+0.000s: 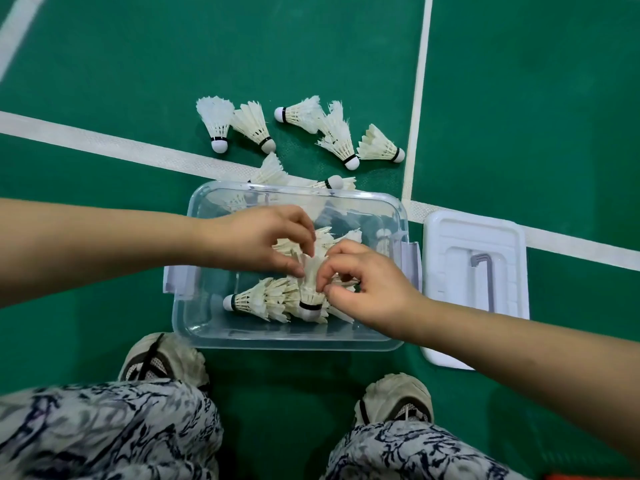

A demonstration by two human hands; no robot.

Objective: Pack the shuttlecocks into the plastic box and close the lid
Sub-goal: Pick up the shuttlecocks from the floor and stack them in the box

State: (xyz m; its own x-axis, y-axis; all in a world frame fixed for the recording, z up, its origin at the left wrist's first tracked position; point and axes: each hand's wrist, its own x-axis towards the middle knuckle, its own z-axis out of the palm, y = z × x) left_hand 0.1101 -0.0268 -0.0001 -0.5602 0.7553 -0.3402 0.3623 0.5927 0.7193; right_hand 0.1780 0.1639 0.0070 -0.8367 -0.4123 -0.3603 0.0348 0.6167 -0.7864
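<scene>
- Patterned trouser knees and two pale shoes sit nearest, on a green court floor crossed by white lines.
- Left hand and right hand meet over the clear plastic box, both pinching one upright shuttlecock above others lying inside.
- Beyond the hands, loose shuttlecocks lie on the floor.
- Just right of the right hand lies the white lid.

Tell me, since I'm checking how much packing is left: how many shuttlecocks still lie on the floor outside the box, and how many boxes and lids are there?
Shuttlecocks on the floor: 7, two of them right against the far wall of the box
Plastic box: 1
Lid: 1, lying off the box
Total: 9
</scene>
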